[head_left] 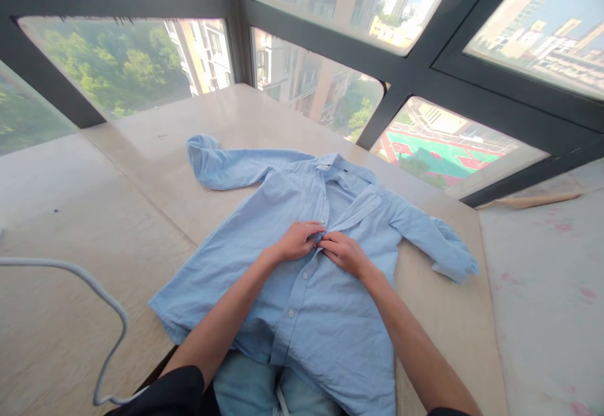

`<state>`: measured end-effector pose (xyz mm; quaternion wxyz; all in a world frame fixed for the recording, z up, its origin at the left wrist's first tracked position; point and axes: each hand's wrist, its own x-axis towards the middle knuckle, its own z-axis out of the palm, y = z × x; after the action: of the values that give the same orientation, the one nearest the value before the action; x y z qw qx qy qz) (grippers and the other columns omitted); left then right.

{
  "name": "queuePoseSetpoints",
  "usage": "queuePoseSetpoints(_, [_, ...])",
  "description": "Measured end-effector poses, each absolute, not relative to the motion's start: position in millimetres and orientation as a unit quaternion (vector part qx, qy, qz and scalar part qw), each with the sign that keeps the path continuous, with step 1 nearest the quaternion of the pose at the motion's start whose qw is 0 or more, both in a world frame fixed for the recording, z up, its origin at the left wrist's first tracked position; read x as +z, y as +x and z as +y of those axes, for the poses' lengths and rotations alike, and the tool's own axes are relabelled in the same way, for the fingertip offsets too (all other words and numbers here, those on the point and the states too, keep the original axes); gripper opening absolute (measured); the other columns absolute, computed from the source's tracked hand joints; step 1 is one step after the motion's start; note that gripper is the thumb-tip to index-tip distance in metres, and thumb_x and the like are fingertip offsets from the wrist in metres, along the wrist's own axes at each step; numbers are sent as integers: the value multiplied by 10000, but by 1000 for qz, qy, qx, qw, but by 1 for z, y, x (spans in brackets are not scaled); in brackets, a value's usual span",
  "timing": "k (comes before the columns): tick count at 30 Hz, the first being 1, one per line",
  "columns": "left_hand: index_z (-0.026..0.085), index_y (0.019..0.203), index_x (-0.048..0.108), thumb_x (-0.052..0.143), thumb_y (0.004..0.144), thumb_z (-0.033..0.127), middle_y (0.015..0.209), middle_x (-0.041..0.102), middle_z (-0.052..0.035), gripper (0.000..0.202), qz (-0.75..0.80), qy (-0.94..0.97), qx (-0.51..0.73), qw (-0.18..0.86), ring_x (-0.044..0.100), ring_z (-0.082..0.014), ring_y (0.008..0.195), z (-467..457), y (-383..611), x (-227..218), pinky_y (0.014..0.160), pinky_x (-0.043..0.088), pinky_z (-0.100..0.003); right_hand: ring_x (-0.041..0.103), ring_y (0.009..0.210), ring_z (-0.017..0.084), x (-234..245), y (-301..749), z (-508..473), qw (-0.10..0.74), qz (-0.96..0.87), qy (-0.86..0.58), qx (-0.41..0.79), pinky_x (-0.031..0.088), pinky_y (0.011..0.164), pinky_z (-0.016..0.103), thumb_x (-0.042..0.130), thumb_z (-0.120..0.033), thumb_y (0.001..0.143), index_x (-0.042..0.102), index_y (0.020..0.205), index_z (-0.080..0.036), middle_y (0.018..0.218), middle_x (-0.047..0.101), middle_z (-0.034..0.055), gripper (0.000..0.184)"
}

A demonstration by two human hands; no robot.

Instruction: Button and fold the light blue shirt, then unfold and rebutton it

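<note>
Nearest the camera, both bare forearms reach forward from dark short sleeves and converge over the light blue shirt (311, 303), which lies face up and spread flat on the worktop (141, 170), its hem hanging over the near edge above the person's lap. The left hand (298, 240) lies palm down on the shirt's chest, fingers curled in toward the button placket; its grip is closed to a pinch on the placket edge. The right hand (343, 252) meets it from the other side, knuckles up, fingertips touching the left hand's, and its grip is likewise pinched shut on the facing placket edge. Above the hands the shirt's front stands open up to the collar (337, 165); below them it is closed.

Left of the shirt, a white cable (101, 293) loops across the pale worktop. One sleeve stretches away left of the collar, the other right. Beyond the shirt, dark-framed windows (415, 70) slope outward over trees, buildings and a sports court.
</note>
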<state>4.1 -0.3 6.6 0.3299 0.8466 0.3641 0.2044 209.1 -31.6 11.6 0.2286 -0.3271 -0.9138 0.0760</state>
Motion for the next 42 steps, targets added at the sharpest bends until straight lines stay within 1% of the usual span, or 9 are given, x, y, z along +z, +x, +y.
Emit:
queuePoseSetpoints(4, [203, 1121, 715, 582, 846, 178, 1312, 640, -88, 306, 360, 864, 181, 302, 554, -228, 1252, -8, -4, 19, 1076, 412, -356, 654, 890, 192, 7, 209, -36, 279, -900, -324, 87, 552, 782, 322, 519, -127, 951, 669, 1034, -216, 966, 706, 76, 193])
queuePoseSetpoints(7, [222, 1025, 754, 592, 876, 240, 1172, 667, -98, 221, 400, 873, 146, 237, 601, -248, 1102, -18, -5, 28, 961, 472, -366, 644, 850, 188, 6, 207, -40, 303, -894, -321, 79, 544, 760, 325, 513, -115, 950, 658, 1015, -212, 949, 708, 74, 186])
queuePoseSetpoints(12, [204, 910, 746, 491, 947, 236, 920, 651, -76, 260, 458, 856, 104, 216, 616, -200, 900, -30, 5, 28, 781, 480, -294, 626, 825, 188, 4, 207, -45, 312, -889, -327, 73, 528, 738, 323, 505, -117, 944, 655, 985, -205, 937, 699, 83, 179])
queuePoseSetpoints(16, [197, 907, 717, 477, 930, 178, 915, 675, -66, 242, 489, 831, 114, 240, 624, -197, 891, -34, 12, 27, 756, 467, -282, 626, 818, 186, 5, 208, -46, 296, -889, -339, 79, 526, 735, 321, 486, -141, 958, 665, 961, -218, 924, 697, 80, 195])
queuePoseSetpoints(21, [195, 897, 697, 512, 904, 183, 913, 713, -63, 186, 537, 786, 105, 286, 642, -215, 900, -33, 15, 32, 759, 464, -288, 641, 847, 185, 7, 209, -47, 278, -891, -350, 86, 539, 743, 321, 455, -184, 985, 692, 994, -235, 969, 712, 87, 242])
queuePoseSetpoints(28, [199, 1058, 665, 421, 960, 192, 1053, 642, -88, 263, 525, 809, 76, 252, 651, -199, 861, -40, 17, 35, 721, 465, -286, 650, 871, 177, 12, 209, -47, 266, -894, -345, 104, 539, 769, 304, 459, -170, 986, 700, 978, -230, 988, 717, 86, 249])
queuePoseSetpoints(33, [197, 983, 684, 442, 950, 183, 1019, 641, -81, 245, 529, 811, 70, 238, 653, -198, 851, -44, 19, 35, 703, 463, -282, 655, 844, 172, 29, 220, -49, 232, -900, -325, 177, 532, 739, 282, 485, -176, 974, 707, 940, -227, 909, 711, 68, 231])
queuePoseSetpoints(38, [191, 947, 695, 502, 911, 181, 975, 691, -73, 197, 535, 793, 100, 272, 651, -203, 890, -38, 17, 31, 736, 469, -282, 665, 799, 162, 58, 236, -49, 170, -890, -333, 261, 522, 710, 262, 541, -199, 949, 726, 900, -233, 868, 709, 44, 195])
queuePoseSetpoints(42, [194, 873, 722, 561, 849, 174, 893, 735, -49, 164, 531, 765, 134, 339, 654, -195, 865, -28, 14, 33, 760, 476, -280, 662, 825, 169, 55, 226, -41, 153, -902, -336, 226, 513, 725, 270, 532, -176, 950, 723, 904, -232, 892, 711, 44, 205])
